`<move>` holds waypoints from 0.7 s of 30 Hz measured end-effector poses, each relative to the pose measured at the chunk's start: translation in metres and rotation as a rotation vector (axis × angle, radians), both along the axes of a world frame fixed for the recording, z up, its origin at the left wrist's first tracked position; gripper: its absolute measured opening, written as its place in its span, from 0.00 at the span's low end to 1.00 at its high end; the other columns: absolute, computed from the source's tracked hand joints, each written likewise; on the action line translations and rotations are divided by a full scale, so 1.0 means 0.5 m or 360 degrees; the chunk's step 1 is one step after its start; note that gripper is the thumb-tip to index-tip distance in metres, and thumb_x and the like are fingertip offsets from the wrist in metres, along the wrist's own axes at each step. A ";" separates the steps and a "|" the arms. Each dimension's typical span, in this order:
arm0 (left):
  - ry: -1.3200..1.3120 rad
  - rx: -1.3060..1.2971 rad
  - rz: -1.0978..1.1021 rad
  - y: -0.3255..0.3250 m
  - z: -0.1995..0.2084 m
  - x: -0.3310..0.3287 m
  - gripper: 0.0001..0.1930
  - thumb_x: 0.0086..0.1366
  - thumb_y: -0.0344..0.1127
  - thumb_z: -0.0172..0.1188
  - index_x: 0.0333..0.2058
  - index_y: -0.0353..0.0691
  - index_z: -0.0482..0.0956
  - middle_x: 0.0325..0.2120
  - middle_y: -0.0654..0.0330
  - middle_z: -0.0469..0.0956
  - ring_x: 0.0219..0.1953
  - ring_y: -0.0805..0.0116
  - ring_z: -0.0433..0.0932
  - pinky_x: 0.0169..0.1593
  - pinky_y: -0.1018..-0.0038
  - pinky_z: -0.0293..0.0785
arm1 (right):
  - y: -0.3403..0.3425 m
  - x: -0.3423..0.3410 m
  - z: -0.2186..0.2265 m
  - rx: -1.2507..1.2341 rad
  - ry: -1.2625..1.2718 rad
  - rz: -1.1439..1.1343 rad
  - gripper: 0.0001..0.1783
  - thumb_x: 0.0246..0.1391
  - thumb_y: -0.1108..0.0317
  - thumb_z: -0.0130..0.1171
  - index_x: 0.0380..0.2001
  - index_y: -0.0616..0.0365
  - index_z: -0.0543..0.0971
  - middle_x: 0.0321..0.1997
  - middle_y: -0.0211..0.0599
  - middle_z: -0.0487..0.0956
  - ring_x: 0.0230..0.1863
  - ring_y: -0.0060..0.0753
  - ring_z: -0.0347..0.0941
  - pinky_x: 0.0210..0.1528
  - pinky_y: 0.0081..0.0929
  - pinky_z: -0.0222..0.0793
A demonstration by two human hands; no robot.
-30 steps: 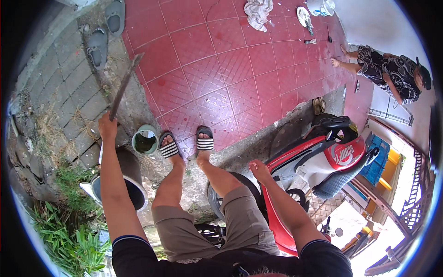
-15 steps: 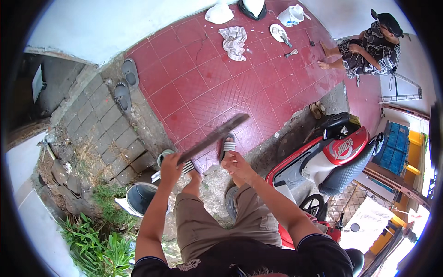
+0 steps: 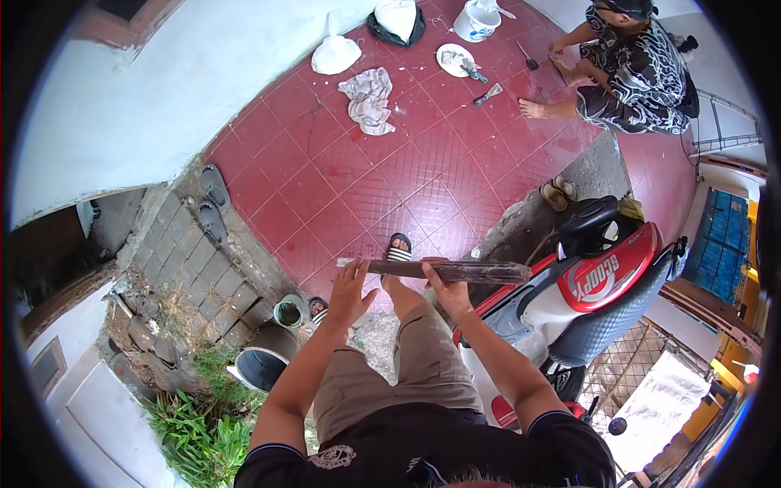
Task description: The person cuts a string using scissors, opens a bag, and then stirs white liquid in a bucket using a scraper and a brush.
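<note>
A long, weathered dark wooden plank (image 3: 488, 272) is held level in front of me, above the tiled step. My right hand (image 3: 446, 291) grips it near the middle, thumb across its upper face and the other fingers partly hidden behind it. Against the plank's pale left end lies my left hand (image 3: 350, 293), fingers stretched out and thumb apart. One striped sandal (image 3: 399, 252) on my foot shows just beyond the plank; my other foot is lower, by a small green bucket (image 3: 289, 311).
A red scooter (image 3: 602, 272) stands close on my right. A dark bucket (image 3: 264, 358) and plants (image 3: 199, 431) are at my left. On the red tiles (image 3: 325, 171) lie a rag (image 3: 368, 99), a plate (image 3: 457, 59) and a scraper (image 3: 488, 94). Another person (image 3: 630, 73) sits far right.
The plank has turned from slanting to level. My right hand, empty before, has taken hold of it; my left fingers have straightened. My foot has stepped forward, and the seated person leans forward.
</note>
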State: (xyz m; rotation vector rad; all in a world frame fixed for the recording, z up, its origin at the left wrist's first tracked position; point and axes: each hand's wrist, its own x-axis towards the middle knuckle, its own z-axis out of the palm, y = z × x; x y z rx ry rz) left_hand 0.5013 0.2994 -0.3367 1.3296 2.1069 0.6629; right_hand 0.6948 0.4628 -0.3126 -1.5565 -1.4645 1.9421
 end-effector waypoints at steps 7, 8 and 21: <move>-0.0358 -0.0224 0.0582 -0.006 -0.034 -0.042 0.16 0.61 0.37 0.65 0.44 0.33 0.79 0.42 0.46 0.80 0.45 0.48 0.80 0.50 0.60 0.76 | 0.244 0.145 0.054 0.0315 -0.0233 -0.0221 0.17 0.61 0.58 0.65 0.44 0.60 0.82 0.31 0.30 0.81 0.26 0.20 0.74 0.31 0.22 0.73; -0.0299 -0.0228 0.0627 -0.018 -0.038 -0.053 0.15 0.61 0.37 0.64 0.44 0.33 0.80 0.40 0.47 0.81 0.43 0.50 0.81 0.49 0.62 0.76 | 0.267 0.164 0.061 0.0396 -0.0242 -0.0255 0.17 0.61 0.58 0.65 0.44 0.60 0.82 0.31 0.30 0.81 0.26 0.20 0.75 0.31 0.22 0.73; -0.0361 -0.0560 0.0635 0.067 -0.097 -0.097 0.16 0.64 0.44 0.60 0.40 0.35 0.82 0.34 0.45 0.83 0.41 0.47 0.83 0.46 0.59 0.78 | 0.410 0.278 0.133 0.0532 -0.0252 -0.0597 0.17 0.64 0.61 0.62 0.47 0.63 0.78 0.39 0.36 0.81 0.30 0.22 0.78 0.31 0.21 0.77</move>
